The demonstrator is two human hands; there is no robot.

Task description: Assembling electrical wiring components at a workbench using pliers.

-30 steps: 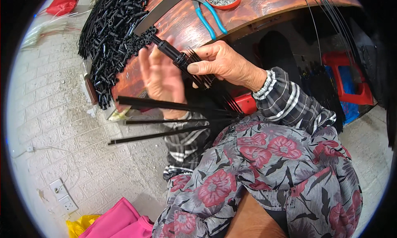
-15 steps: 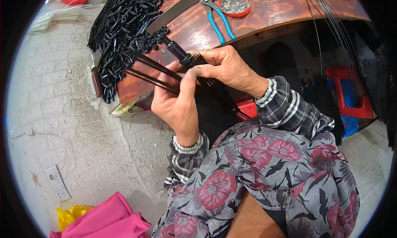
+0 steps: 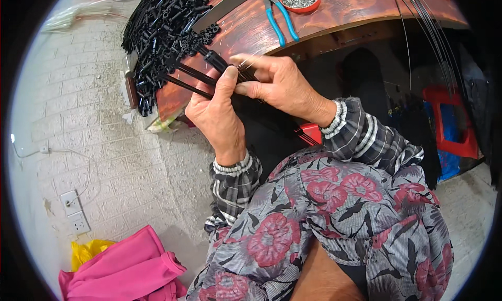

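Note:
My left hand (image 3: 219,115) is closed around several thin black rods (image 3: 193,75), its thumb pressed over a black ribbed tubular piece (image 3: 214,59). The rods stick out past its fingers to the upper left. Just right of it, my right hand (image 3: 293,86) pinches thin dark rods at the near end of that tubular piece, thumb below and index finger stretched along the top. Long dark rods (image 3: 307,136) run down from the hands toward my lap. The fingers hide where rods and tubular piece meet.
On the wooden table (image 3: 334,10) lie a heap of black tubular parts (image 3: 162,34), a broad metal blade (image 3: 225,8), blue-handled pliers (image 3: 282,21) and a red dish (image 3: 300,9) of small metal bits. A red stool (image 3: 457,144) stands right; pink cloth (image 3: 120,267) lies lower left.
My left hand has shifted slightly up and left, its thumb now over the tubular piece. My right index finger has straightened out. The view has shifted a little.

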